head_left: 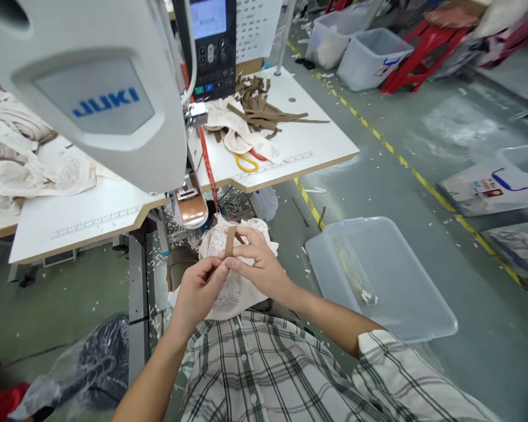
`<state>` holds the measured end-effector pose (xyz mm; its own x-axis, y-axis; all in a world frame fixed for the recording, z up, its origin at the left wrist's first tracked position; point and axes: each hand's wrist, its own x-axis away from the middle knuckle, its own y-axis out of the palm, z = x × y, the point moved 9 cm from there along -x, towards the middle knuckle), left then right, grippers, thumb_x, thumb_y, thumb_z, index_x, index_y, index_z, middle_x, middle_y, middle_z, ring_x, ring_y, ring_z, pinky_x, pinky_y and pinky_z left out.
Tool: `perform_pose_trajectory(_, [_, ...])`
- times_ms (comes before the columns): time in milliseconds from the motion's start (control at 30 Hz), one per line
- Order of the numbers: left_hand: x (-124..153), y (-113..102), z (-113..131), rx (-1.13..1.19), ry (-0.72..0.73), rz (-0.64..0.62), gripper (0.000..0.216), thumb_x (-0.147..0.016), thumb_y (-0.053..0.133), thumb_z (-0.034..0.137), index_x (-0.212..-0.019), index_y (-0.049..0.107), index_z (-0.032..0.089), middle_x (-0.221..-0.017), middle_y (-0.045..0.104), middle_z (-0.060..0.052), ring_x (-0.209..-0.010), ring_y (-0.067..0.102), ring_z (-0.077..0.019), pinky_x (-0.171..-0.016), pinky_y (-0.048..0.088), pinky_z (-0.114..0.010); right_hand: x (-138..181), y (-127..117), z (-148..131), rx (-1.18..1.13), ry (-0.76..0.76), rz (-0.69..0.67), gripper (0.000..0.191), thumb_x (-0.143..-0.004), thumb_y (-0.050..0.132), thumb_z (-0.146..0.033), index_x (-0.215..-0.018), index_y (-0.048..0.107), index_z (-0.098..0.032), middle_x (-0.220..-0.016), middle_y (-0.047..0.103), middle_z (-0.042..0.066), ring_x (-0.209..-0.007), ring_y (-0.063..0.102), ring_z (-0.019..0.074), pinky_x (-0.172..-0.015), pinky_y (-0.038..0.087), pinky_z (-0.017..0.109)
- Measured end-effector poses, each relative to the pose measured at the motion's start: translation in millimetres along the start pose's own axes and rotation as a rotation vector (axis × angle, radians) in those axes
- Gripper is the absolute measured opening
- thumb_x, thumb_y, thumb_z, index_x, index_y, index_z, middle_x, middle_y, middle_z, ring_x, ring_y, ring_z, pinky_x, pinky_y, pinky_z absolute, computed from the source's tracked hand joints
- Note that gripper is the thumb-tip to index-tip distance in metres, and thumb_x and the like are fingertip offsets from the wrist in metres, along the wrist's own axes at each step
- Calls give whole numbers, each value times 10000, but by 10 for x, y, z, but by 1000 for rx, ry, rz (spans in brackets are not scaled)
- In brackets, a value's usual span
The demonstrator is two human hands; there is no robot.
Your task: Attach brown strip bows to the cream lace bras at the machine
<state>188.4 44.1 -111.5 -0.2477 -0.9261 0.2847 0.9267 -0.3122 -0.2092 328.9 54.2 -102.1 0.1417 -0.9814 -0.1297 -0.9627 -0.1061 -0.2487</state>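
Note:
Above my lap, my left hand [203, 285] and my right hand [260, 262] meet fingertip to fingertip. Between them they pinch a brown fabric strip [230, 241], which stands up in a short loop. Under both hands a white lace bra [233, 296] is spread across my lap; whether the strip is joined to it I cannot tell. Just beyond my hands is the rounded sewing arm [192, 212] of a white JUKI sewing machine [105, 111].
Brown strips [264, 108], pale garments and yellow-handled scissors [246, 163] lie on the right tabletop [321, 135]. More white bras [39, 170] are piled at left. A clear plastic bin [405, 281] stands on the floor to my right. A machine control panel [211, 53] rises behind.

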Motion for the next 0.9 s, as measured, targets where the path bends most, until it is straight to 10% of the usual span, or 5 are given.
perform_pose_trajectory(267, [-90, -94, 317, -137, 168, 62, 325, -921, 608, 438, -713, 644, 190, -608, 474, 23, -554, 378, -109, -507, 314, -237, -187, 106, 25, -369, 112, -183, 274, -909, 676, -465, -1013, 751, -223, -924, 637, 38, -793, 567, 154, -720, 489, 295])
perform_pose_trajectory(600, [-291, -355, 406, 24, 31, 57, 367, -875, 654, 520, -719, 593, 194, -576, 470, 45, -475, 419, -88, -446, 338, -216, -696, -12, -341, -383, 3, -26, 127, -878, 698, -331, -900, 716, -208, -917, 668, 24, -847, 604, 149, -775, 500, 282])
perform_pose_trajectory(900, [-362, -890, 621, -255, 287, 364, 213, -922, 632, 328, -1088, 735, 241, -968, 759, -43, -783, 680, -163, -701, 535, -264, -1249, 128, -93, -428, 95, 118, 131, -832, 649, -303, -907, 615, -200, -845, 602, 0, -744, 541, 129, -693, 468, 260])
